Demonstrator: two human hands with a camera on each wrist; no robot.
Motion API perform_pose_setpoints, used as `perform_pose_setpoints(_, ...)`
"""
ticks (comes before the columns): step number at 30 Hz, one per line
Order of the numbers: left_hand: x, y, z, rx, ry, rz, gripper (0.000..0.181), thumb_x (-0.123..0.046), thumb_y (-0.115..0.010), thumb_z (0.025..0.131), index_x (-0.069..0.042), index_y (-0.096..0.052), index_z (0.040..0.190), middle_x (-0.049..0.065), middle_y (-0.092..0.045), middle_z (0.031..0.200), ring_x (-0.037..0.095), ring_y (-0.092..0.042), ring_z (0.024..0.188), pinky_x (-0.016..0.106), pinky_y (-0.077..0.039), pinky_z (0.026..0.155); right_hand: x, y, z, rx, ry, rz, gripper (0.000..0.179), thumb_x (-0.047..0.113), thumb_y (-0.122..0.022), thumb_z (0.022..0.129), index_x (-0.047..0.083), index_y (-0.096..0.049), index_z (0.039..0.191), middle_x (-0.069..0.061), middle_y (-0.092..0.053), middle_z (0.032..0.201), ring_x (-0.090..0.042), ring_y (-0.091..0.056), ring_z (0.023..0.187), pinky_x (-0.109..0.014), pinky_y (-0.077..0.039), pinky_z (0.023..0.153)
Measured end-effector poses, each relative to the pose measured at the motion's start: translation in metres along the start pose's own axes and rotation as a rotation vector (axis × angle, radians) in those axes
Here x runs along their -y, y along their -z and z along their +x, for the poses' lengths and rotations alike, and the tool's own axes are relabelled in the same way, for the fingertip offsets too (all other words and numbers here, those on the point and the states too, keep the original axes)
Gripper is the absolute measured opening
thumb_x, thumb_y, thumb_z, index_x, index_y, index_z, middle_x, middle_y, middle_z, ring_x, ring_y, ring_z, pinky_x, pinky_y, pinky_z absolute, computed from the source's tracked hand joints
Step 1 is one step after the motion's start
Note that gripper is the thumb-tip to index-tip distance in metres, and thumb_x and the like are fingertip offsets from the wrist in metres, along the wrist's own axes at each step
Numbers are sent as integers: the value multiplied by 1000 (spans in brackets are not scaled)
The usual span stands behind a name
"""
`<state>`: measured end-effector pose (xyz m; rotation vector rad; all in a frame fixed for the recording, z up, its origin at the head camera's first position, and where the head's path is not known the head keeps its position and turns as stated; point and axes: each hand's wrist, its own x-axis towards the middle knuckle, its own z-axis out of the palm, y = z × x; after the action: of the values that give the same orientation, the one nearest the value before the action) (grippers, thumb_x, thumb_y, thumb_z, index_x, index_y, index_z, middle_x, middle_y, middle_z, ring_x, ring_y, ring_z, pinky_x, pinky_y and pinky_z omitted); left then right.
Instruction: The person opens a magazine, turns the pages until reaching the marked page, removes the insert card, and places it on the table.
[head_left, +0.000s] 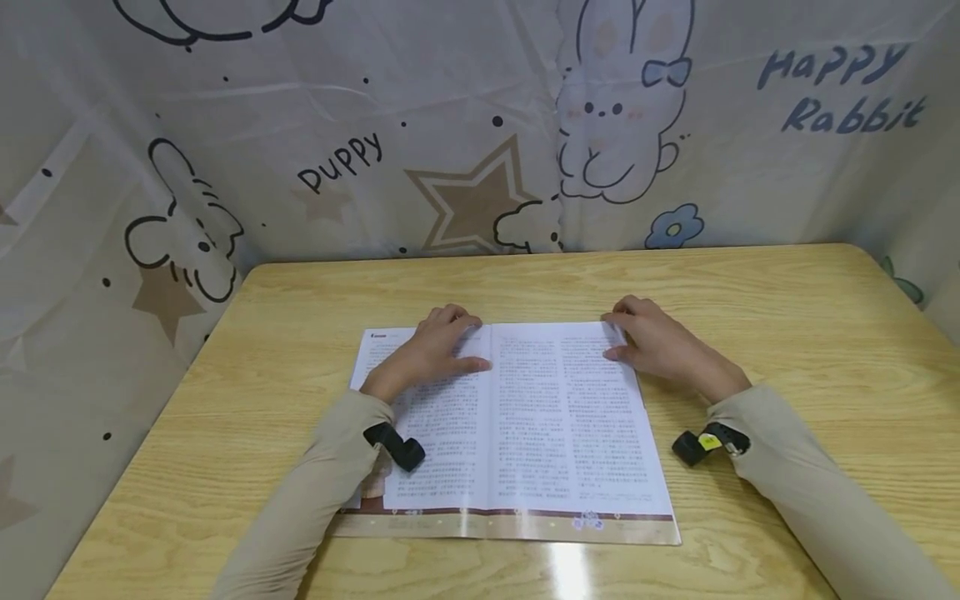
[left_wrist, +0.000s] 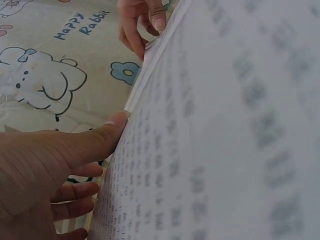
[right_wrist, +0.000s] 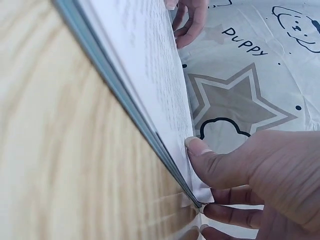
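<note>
An open magazine [head_left: 525, 417] lies on the table, its two pages covered in small printed text with a brown and tan band along the bottom. Over the upper part of the left page is my left hand [head_left: 431, 350], thumb on the paper near the centre fold and fingers loosely extended toward the top edge. At the top right corner, my right hand [head_left: 652, 337] pinches the magazine. In the right wrist view the thumb [right_wrist: 212, 162] presses on the page, while fingertips touch the corner from the edge side. The bluish cover edge [right_wrist: 125, 107] shows beneath the pages.
The wooden table [head_left: 787, 333] extends around the magazine on all sides. Behind it hangs a pale cloth [head_left: 465, 100] printed with cartoon animals and stars. Each sleeve carries a black wrist camera, one on the left [head_left: 401, 450] and one on the right [head_left: 697, 446].
</note>
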<state>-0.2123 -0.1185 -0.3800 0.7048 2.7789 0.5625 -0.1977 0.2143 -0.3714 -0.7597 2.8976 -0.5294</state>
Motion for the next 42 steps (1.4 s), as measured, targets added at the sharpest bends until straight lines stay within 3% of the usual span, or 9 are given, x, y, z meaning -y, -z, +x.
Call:
perform_pose_setpoints(9, 0, -1, -1, -9, -18, 2, 69, -48, -67, 88, -11, -46, 143, 14, -40, 143, 31, -34, 132, 48, -27, 111, 7, -1, 1, -8, -38, 49, 45, 8, -72, 87, -5, -55, 127, -22, -58, 125, -36, -54, 116, -52, -43, 99)
perform_pose_setpoints(17, -3, -4, -1, -12, -65, -12, 66, -43, -65, 91, -10, -44, 144, 13, -37, 148, 30, -29, 139, 50, -20, 114, 14, -2, -1, 2, -59, 29, 42, 7, -69, 89, -1, -53, 127, -17, -64, 115, -27, -61, 98, -45, -50, 85)
perform_pose_setpoints(25, -13, -5, 9, 11, -135, -24, 68, -43, -65, 91, -8, -41, 145, 14, -33, 152, 30, -25, 143, 50, -19, 115, 15, 0, 0, -2, -25, 22, 19, 1, -69, 88, 8, -53, 95, -5, -56, 84, -20, -51, 75, -31, -41, 63)
perform_pose_setpoints(30, -17, -7, 13, 33, -139, -7, 70, -44, -65, 91, -10, -39, 146, 11, -32, 153, 28, -23, 144, 48, -17, 116, 14, 0, -1, 16, -39, 34, 19, 4, -68, 89, 8, -50, 91, -5, -52, 78, -18, -50, 71, -30, -40, 60)
perform_pose_setpoints(34, -20, -7, 12, 42, -126, -13, 73, -44, -66, 90, -11, -36, 148, 10, -30, 155, 28, -20, 145, 50, -15, 117, 15, 0, -2, -29, -21, 15, 22, 3, -72, 86, 7, -54, 98, -7, -59, 88, -21, -54, 77, -32, -45, 65)
perform_pose_setpoints(37, -21, -7, 12, 50, -125, -24, 74, -44, -66, 90, -11, -35, 149, 10, -30, 155, 28, -17, 146, 50, -13, 117, 16, 0, -3, -57, -10, 8, 35, 0, -72, 84, 3, -55, 114, -15, -62, 109, -28, -58, 97, -43, -51, 82)
perform_pose_setpoints(40, -21, -7, 11, 57, -129, -27, 74, -44, -65, 91, -11, -34, 149, 10, -30, 156, 28, -16, 147, 50, -12, 117, 16, 0, -3, -61, -5, -4, 53, -3, -69, 85, 0, -48, 133, -23, -54, 130, -38, -52, 119, -53, -43, 98)
perform_pose_setpoints(42, -21, -7, 11, 61, -132, -29, 74, -44, -65, 91, -10, -34, 149, 10, -30, 156, 28, -15, 147, 50, -11, 117, 16, -1, -4, -58, 0, -21, 55, -4, -65, 88, 0, -45, 139, -25, -51, 134, -40, -49, 123, -55, -41, 101)
